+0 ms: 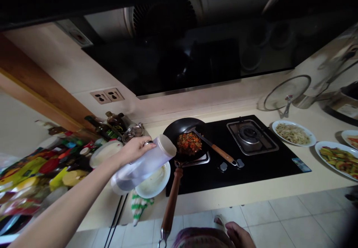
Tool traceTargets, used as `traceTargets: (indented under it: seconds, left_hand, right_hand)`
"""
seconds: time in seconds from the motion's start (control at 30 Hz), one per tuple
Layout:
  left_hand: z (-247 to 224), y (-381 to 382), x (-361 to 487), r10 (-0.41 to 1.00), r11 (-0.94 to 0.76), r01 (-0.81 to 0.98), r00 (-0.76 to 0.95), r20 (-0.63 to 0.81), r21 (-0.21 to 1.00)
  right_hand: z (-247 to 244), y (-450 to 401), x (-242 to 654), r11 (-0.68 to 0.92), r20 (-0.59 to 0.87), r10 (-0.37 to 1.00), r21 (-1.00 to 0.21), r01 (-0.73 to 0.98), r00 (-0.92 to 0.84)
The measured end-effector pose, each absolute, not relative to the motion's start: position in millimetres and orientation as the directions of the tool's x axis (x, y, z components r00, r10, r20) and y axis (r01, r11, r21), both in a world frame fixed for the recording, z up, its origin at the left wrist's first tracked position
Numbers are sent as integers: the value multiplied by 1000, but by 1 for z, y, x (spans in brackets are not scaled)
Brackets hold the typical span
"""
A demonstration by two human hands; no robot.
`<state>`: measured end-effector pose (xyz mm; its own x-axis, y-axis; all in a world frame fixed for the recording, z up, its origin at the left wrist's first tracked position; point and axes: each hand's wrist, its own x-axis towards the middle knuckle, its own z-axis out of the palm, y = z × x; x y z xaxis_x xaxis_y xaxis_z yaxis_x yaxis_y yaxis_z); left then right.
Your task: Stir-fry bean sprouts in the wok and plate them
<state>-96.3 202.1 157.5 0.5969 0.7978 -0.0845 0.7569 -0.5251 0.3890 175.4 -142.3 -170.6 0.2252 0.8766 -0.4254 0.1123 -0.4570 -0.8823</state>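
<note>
My left hand (137, 149) is closed around a translucent white plastic container (140, 171), which is tilted with its pale round end toward the wok. That wok (180, 123) sits on the left burner, with chopped red and brown food (189, 143) inside. A spatula (219, 153) rests in it, its wooden handle lying across the hob. The wok's own wooden handle (172, 199) points toward me. Low in the view, in front of my body, my right hand (239, 236) is partly cut off; its fingers look curled, and nothing shows in them.
A white bowl (153, 182), a green-and-white cloth (138, 205) and chopsticks (116, 218) are at the counter's left edge. Bottles (102, 128) and packets crowd the left. Plates of noodle-like food (293, 133) and vegetables (338, 158) stand right of the hob (201, 181). A range hood (195, 57) hangs above.
</note>
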Motion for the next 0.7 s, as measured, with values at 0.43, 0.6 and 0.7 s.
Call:
traceTargets:
  seconds: [0.43,0.6,0.7]
  left_hand:
    - [171,187,-96,851,-435,770,520,-65,468]
    - [161,184,-124,922,-276,623,388,18,732]
    - [149,178,-151,957,-180,444,285,52,878]
  right_hand:
    - [-147,-98,234,-321,-222,903,-917,236,368]
    - [-69,-21,317,-160,184,914,-654,740,361]
    - [-26,27,339,206,288,949,-269,941,-126]
